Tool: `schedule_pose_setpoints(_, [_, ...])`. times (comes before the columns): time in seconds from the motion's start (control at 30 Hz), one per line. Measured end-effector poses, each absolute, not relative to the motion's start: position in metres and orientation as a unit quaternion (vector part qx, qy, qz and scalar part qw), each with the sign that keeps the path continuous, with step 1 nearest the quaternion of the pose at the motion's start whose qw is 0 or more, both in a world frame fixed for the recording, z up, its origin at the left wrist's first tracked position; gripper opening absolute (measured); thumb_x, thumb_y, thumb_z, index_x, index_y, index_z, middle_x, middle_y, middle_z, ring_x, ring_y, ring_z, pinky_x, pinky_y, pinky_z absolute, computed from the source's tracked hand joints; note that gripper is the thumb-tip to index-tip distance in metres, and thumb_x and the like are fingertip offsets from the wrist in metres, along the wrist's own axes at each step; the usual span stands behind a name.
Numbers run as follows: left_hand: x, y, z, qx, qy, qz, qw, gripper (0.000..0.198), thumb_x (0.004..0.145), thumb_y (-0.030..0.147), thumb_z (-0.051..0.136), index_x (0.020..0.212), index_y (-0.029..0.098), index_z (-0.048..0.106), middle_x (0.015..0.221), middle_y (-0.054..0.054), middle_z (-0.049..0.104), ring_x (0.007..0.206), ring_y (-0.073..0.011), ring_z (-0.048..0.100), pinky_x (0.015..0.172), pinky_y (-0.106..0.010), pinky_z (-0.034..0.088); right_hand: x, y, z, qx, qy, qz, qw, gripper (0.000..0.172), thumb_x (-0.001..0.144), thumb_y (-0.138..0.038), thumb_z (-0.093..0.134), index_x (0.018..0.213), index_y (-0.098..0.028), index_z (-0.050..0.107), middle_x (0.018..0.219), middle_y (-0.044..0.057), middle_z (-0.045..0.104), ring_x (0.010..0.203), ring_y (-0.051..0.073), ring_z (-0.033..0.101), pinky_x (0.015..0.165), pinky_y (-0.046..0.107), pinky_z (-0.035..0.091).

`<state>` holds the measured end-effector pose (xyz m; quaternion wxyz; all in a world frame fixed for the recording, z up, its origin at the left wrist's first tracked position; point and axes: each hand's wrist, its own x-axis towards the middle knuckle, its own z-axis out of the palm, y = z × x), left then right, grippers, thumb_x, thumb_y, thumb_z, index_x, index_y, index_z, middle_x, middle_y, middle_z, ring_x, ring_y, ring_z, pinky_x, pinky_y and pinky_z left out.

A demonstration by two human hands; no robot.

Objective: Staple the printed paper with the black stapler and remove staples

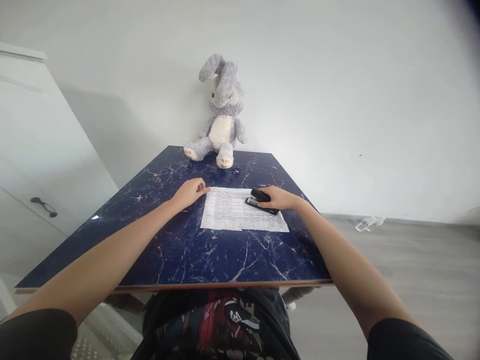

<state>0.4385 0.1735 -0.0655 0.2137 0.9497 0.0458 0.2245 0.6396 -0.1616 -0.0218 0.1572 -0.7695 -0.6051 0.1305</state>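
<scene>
Printed paper (pixel 224 210) lies flat on a dark blue marbled table (pixel 157 240). A small step in its lower edge suggests two sheets, side by side or overlapping. My left hand (pixel 191 192) is closed at the paper's top left corner, fingers curled and thumb on the edge. My right hand (pixel 277 197) is wrapped round a black stapler (pixel 258 196), which rests over the right part of the paper. The stapler's nose points left. My palm and fingers hide its back end.
A grey plush rabbit (pixel 222 131) sits at the table's far edge against the white wall (pixel 356 100). To the left stands a white cabinet (pixel 41 130) with a dark handle. A clear plastic item (pixel 369 223) lies on the grey floor at the right.
</scene>
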Motion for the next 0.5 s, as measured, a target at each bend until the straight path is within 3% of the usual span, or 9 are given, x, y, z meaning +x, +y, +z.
schedule_pose_setpoints(0.27, [0.4409, 0.1788, -0.0692, 0.955, 0.027, 0.221, 0.196, 0.014, 0.089, 0.027, 0.069, 0.1, 0.019, 0.068, 0.09, -0.004, 0.068, 0.078, -0.02, 0.062, 0.078, -0.033, 0.048, 0.6385, -0.1616, -0.0211, -0.771, -0.6, 0.136, 0.161, 0.03, 0.089, -0.048, 0.067, 0.089, -0.019, 0.059, 0.079, 0.005, 0.066, 0.062, 0.017, 0.054, 0.06, 0.033, 0.034])
schedule_pose_setpoints(0.5, [0.4426, 0.1799, -0.0705, 0.962, 0.018, 0.223, 0.156, 0.024, 0.095, 0.02, 0.056, 0.111, 0.02, 0.074, 0.1, -0.008, 0.073, 0.093, -0.0255, 0.067, 0.089, -0.039, 0.049, 0.6375, -0.1614, -0.0206, -0.771, -0.598, 0.141, 0.165, 0.032, 0.089, -0.049, 0.067, 0.089, -0.019, 0.059, 0.078, 0.006, 0.065, 0.061, 0.017, 0.052, 0.059, 0.033, 0.033])
